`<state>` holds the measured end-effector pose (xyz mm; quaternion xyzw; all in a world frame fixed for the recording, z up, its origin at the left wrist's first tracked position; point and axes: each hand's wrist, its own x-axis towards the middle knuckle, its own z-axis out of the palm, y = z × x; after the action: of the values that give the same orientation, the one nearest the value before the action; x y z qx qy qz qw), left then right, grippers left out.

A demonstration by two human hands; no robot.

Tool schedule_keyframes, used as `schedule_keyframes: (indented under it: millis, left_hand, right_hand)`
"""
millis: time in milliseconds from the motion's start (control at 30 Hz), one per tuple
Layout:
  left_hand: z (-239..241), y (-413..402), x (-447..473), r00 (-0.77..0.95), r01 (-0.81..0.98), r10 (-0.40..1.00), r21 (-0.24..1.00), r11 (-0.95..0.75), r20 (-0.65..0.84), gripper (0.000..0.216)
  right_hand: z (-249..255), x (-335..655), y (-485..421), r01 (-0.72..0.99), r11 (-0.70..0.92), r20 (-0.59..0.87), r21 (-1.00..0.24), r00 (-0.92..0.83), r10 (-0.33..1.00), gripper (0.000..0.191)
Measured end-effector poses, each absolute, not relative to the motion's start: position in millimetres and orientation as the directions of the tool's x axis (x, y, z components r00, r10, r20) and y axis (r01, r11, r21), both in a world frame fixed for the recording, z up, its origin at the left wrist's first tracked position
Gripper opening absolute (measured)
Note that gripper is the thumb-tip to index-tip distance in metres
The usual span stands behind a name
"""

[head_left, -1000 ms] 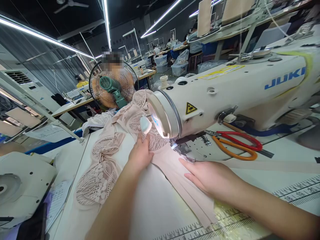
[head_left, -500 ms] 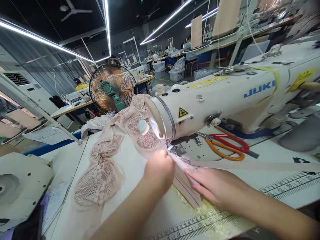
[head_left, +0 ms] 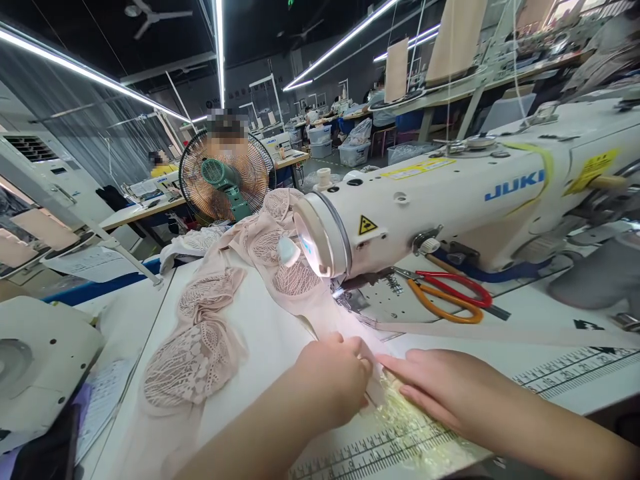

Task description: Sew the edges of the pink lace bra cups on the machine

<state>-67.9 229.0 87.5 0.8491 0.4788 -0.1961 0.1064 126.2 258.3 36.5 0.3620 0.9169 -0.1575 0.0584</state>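
A pale pink-beige lace bra piece [head_left: 295,277] runs from beneath the sewing machine's head [head_left: 325,233] toward me. My left hand [head_left: 333,380] is closed in a fist on the near edge of this fabric. Beside its knuckles shows a thin dark sliver [head_left: 307,325], too small to name. Fingers stretched out, my right hand [head_left: 440,383] lies low on the table, its fingertips at the fabric's right edge. Under and around those fingers are pale yellow clear scraps [head_left: 400,413]. A narrow beige strip [head_left: 480,331] stretches from the needle area to the right.
Orange- and red-handled scissors [head_left: 445,300] lie by the machine bed. More lace cups [head_left: 185,360] are spread to the left. A printed ruler scale [head_left: 360,453] follows the table's front edge. Behind stands a large fan [head_left: 225,177], with a person beyond it.
My left hand has moved from close by the needle toward me and slightly right, drawing fabric with it. My right hand has shifted slightly down and right, its fingers straighter.
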Motion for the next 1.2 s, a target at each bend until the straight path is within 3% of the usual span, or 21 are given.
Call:
schedule_keyframes:
  millis: [300,600,867,1200]
  left_hand:
    - [94,241,-77,0.394,0.896,0.789,0.007,-0.443,-0.472,0.043]
    - [89,253,-89,0.398,0.904,0.829,0.011,-0.428,-0.394,0.041]
    - [84,260,-99,0.376,0.926,0.867,0.089,-0.368,-0.326,0.047]
    - [81,269,-117,0.447,0.893,0.853,0.179,-0.412,-0.268,0.038]
  right_hand:
    - [45,113,267,0.710,0.665,-0.285,-0.232,-0.703,0.651,0.044]
    - [43,99,282,0.682,0.713,-0.135,-0.164,-0.731,0.669,0.040]
    - [53,81,287,0.738,0.671,-0.277,-0.074,-0.661,0.697,0.047]
    - [63,67,285,0.769,0.632,-0.288,-0.098,-0.630,0.722,0.047]
